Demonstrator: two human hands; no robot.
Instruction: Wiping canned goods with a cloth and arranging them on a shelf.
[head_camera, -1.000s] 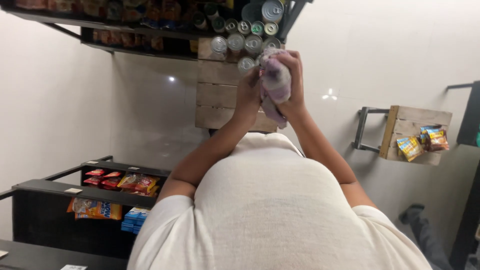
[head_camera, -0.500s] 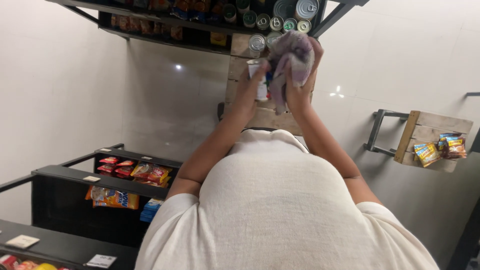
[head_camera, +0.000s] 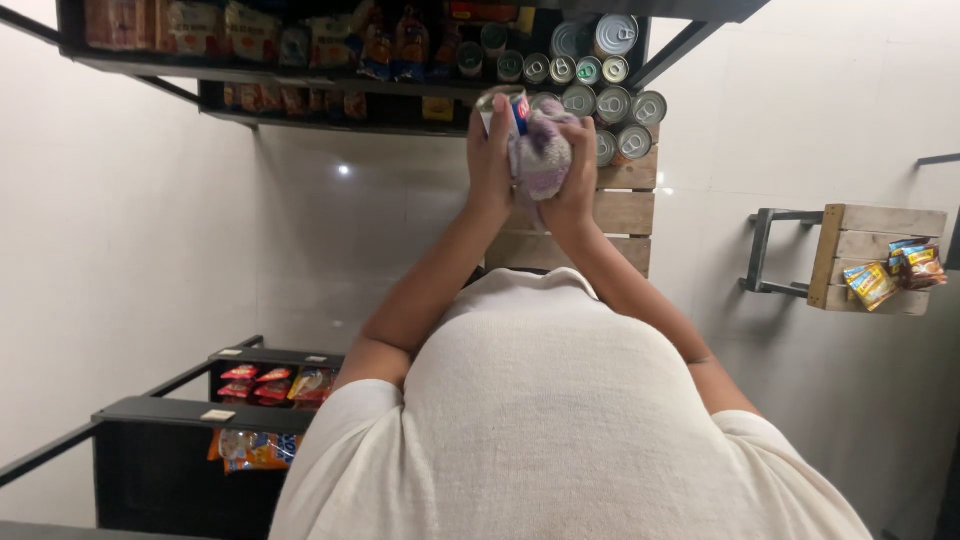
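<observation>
White walls and pale floor fill most of the frame, w/ dark shelving along the top edge holding snack packets (head_camera: 250, 40) and a stack of tins (head_camera: 600, 70) lying end-out, upper centre. Below the tins sits a slatted wooden crate (head_camera: 625, 215). A smaller crate of snack bags (head_camera: 885, 265) hangs on the wall at right, and low black racks w/ red and orange packets (head_camera: 270, 385) sit lower left.

My left hand (head_camera: 490, 150) is wrapped around a can (head_camera: 503, 105), fingers closed on its side, top centre of frame, just in front of the stacked tins. My right hand (head_camera: 570, 175) is bunched tight on a pale purple cloth (head_camera: 543, 150), pressed against the can's side. Both hands touch at the can, arms raised in front of my chest.

Looks like wiping the can down. To do it well, I reckon: keep the left grip firm but low so the cloth reaches the whole wall, turn the can bit by bit rather than rubbing one spot, and don't skip the rim and lid, where dust sits. Keep clear of the stack behind; a knock could roll those tins.
</observation>
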